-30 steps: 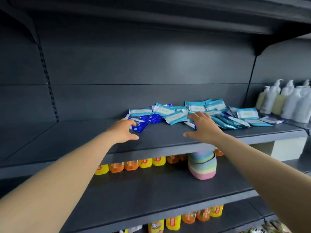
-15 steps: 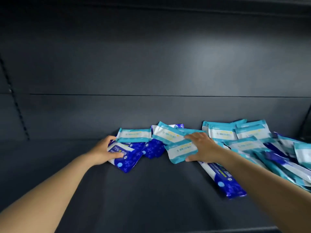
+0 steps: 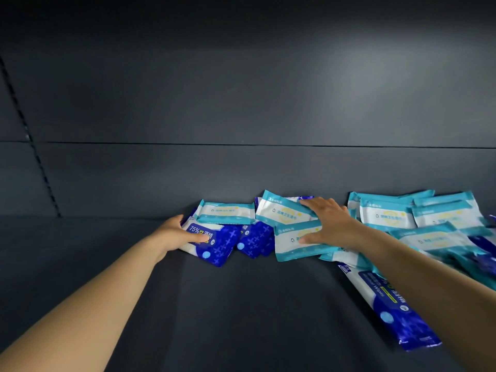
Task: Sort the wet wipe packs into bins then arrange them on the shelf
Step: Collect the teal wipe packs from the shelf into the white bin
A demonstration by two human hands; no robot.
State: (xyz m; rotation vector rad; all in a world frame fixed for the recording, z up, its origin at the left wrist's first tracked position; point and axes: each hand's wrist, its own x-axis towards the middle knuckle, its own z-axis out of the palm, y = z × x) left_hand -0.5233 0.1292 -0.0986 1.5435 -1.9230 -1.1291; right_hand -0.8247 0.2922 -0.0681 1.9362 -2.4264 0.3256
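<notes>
A: Where's the left hand (image 3: 174, 234) at?
B: It's gripping a dark blue pack (image 3: 212, 244), thumb on top, at the pile's left end. Right hand (image 3: 326, 222) is lying flat, fingers spread, pressing two teal packs (image 3: 288, 222).
A: Progress?
B: Looking early. Teal & blue wet wipe packs (image 3: 418, 213) are lying mixed along the shelf (image 3: 241, 304) back; no bins showing, so sorting's pending.
</notes>
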